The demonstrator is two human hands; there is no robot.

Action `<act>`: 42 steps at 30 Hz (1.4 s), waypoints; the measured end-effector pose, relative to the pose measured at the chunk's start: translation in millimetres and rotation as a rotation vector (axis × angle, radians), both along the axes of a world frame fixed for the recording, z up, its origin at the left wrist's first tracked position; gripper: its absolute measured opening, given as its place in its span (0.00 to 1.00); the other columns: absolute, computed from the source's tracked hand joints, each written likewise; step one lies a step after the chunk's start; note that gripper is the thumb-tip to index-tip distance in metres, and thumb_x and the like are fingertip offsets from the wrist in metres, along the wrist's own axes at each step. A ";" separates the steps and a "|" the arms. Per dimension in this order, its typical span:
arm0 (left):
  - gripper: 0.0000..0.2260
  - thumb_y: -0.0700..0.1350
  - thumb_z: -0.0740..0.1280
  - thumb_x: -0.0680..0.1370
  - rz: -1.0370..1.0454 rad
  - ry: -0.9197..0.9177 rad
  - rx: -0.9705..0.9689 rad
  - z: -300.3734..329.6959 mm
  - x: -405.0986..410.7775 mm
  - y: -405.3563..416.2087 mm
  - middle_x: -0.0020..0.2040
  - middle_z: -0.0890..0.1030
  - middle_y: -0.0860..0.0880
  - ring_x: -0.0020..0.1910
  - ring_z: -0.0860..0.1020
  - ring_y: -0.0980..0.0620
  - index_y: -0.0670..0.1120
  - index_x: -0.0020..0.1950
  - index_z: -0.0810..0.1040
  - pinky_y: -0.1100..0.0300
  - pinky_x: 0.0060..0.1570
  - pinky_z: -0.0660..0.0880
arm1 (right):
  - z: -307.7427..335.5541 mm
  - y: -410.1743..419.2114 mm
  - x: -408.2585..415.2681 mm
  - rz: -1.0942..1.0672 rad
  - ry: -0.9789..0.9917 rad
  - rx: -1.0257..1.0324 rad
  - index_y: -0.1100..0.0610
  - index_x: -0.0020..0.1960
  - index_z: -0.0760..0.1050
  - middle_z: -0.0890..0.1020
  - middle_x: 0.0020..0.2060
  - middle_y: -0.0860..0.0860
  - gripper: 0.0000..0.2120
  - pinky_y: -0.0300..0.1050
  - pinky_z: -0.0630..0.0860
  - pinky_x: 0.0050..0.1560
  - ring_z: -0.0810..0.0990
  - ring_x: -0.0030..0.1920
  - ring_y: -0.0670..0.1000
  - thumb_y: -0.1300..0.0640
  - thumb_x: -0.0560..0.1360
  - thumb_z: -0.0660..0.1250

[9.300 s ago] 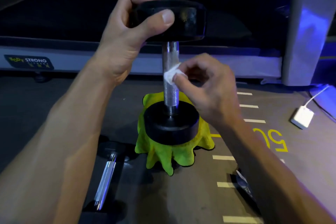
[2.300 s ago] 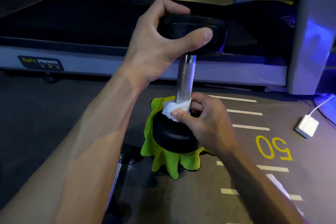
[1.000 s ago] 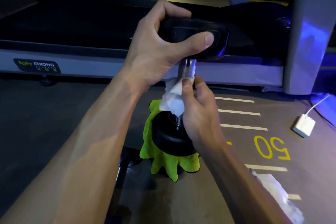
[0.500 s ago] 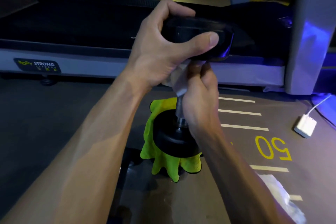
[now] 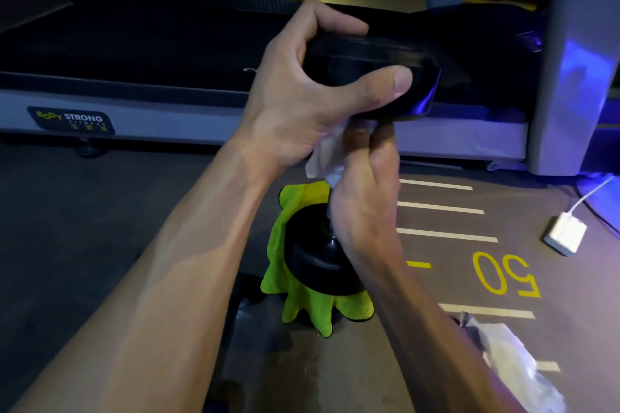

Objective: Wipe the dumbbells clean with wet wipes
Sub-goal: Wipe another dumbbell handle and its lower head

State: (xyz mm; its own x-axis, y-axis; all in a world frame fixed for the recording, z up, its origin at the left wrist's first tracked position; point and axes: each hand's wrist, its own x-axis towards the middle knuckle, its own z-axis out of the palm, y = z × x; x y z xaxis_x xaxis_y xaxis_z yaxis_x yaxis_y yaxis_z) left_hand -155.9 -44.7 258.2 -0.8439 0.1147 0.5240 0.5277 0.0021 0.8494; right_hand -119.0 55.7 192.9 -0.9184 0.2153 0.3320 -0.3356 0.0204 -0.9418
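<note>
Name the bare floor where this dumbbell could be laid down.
Bare floor lies left of the green cloth, below the treadmill. The right is crowded: white charger, plastic pack. Another dumbbell lies near the cloth.

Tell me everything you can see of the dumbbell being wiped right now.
The dumbbell stands upright, its lower black round head resting on a bright green cloth on the floor. The heads look like black rubber or plastic. The left hand grips the upper head from the side, thumb across its edge. The right hand is wrapped round the handle just under that head, pressing a white wet wipe against it, so the handle is almost entirely hidden.
</note>
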 end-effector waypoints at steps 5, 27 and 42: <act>0.26 0.53 0.81 0.67 0.012 -0.003 -0.013 0.6 -2.6 -1.3 0.50 0.83 0.52 0.50 0.82 0.55 0.43 0.59 0.77 0.54 0.51 0.81 | 0.7 19.3 -18.8 0.135 -0.095 -0.132 0.57 0.53 0.78 0.83 0.39 0.46 0.15 0.47 0.77 0.48 0.81 0.41 0.46 0.49 0.85 0.58; 0.25 0.53 0.80 0.66 0.037 -0.025 -0.004 1.8 -5.6 2.5 0.48 0.83 0.53 0.48 0.82 0.57 0.44 0.57 0.78 0.56 0.50 0.82 | 6.6 17.1 -16.4 0.110 -0.142 -0.317 0.64 0.52 0.77 0.79 0.39 0.53 0.11 0.44 0.81 0.50 0.79 0.40 0.44 0.57 0.84 0.61; 0.27 0.59 0.81 0.65 0.135 -0.055 -0.071 3.7 -3.3 7.9 0.51 0.85 0.48 0.54 0.84 0.47 0.46 0.57 0.79 0.42 0.56 0.81 | 1.1 48.2 17.9 0.132 -0.240 0.845 0.56 0.53 0.71 0.80 0.43 0.48 0.15 0.41 0.65 0.38 0.77 0.42 0.50 0.44 0.80 0.66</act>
State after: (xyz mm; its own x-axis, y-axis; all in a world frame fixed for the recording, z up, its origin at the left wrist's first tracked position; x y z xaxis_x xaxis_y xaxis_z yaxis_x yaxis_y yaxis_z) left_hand -159.2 -36.9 261.9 -0.8815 0.0338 0.4709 0.4710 0.1309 0.8723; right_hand -101.2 103.9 193.9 -0.9837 -0.1275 0.1268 -0.1798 0.7159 -0.6747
